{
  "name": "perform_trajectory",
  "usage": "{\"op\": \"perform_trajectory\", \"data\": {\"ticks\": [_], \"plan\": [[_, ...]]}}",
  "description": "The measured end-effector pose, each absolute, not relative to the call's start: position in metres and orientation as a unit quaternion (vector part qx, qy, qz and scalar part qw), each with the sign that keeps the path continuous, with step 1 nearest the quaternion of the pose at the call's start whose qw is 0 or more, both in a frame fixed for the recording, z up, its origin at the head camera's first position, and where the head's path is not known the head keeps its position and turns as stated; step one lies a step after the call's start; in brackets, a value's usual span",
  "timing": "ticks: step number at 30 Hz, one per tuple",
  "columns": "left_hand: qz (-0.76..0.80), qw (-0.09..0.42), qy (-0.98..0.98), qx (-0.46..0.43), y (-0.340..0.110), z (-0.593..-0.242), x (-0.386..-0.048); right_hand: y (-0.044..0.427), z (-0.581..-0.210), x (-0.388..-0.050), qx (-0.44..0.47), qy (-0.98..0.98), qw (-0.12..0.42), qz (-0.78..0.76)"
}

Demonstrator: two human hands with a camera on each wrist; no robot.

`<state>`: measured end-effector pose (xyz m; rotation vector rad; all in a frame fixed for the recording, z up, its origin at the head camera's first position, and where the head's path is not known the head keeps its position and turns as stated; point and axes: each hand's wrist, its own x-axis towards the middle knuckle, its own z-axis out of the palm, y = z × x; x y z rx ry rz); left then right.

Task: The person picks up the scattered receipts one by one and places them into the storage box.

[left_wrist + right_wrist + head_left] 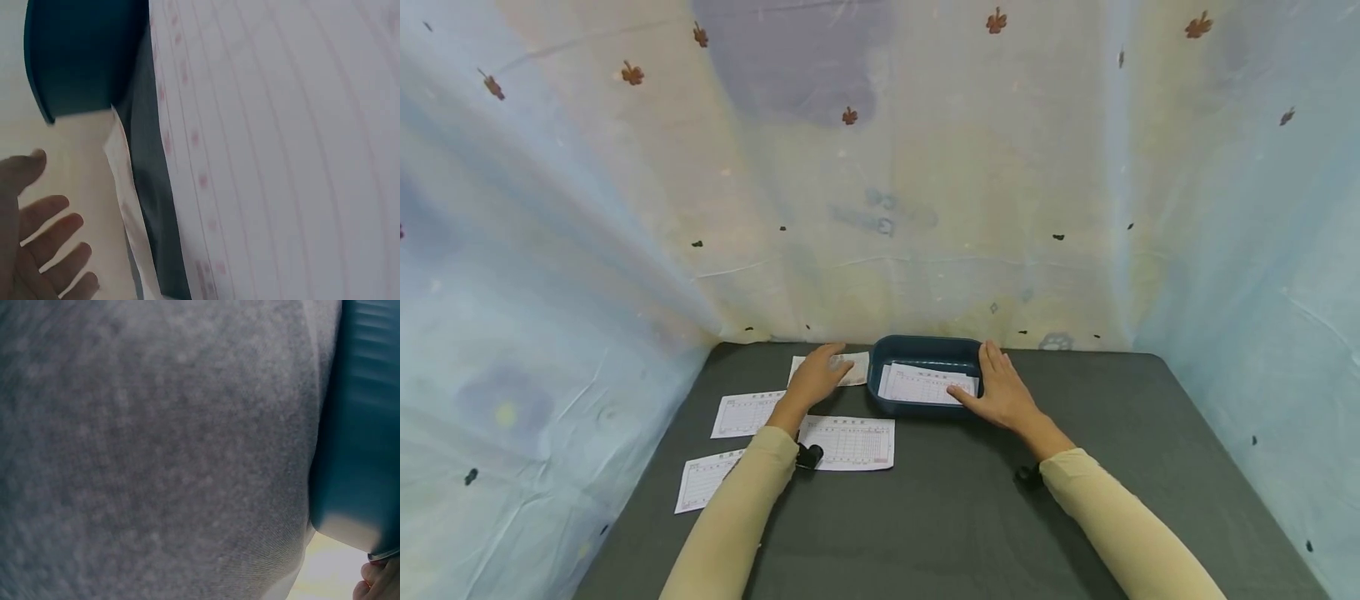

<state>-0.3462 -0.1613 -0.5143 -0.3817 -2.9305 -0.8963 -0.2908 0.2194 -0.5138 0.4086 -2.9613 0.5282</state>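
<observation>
A dark blue plastic tray (925, 410) stands at the back of the table, with a few printed paper slips (925, 385) lying inside it. My right hand (1000, 396) rests against the tray's right end, fingers stretched along the rim and thumb over the slips. In the right wrist view, only some fingertips (374, 578) show by the tray's edge. My left hand (815, 379) hovers at a paper slip (854, 369) left of the tray, fingers spread and relaxed. The left wrist view shows that hand (47, 244) holding nothing, apart from the tray wall (75, 62).
Near the left forearm lie more printed slips: one in front of the tray (853, 443), one at the left (745, 414), and one nearer (703, 482), partly under the sleeve. They lie on a dark grey table (925, 517). A patterned curtain (925, 208) surrounds its back and sides.
</observation>
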Motion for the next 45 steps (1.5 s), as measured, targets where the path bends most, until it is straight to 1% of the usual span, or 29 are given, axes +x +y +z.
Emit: {"op": "perform_trajectory", "data": {"ticks": [7,17,26,30,40,45], "plan": [[-0.278,0.029,-0.958,-0.063,-0.187,-0.522,-0.354,0.219,-0.513,-0.291,0.137,-0.973,0.056,0.176],[-0.281,0.022,-0.959,-0.011,-0.215,-0.532,-0.356,0.219,-0.512,-0.291,0.14,-0.973,0.058,0.174],[-0.282,-0.003,-0.959,0.029,-0.229,-0.536,-0.356,0.218,-0.514,-0.292,0.138,-0.974,0.059,0.171],[-0.275,-0.003,-0.961,0.031,-0.231,-0.535,-0.354,0.218,-0.514,-0.292,0.138,-0.974,0.059,0.169],[-0.267,-0.025,-0.963,0.023,-0.235,-0.539,-0.36,0.218,-0.515,-0.293,0.135,-0.974,0.058,0.174],[-0.276,-0.02,-0.961,0.023,-0.233,-0.539,-0.36,0.219,-0.515,-0.292,0.133,-0.973,0.054,0.179]]}}
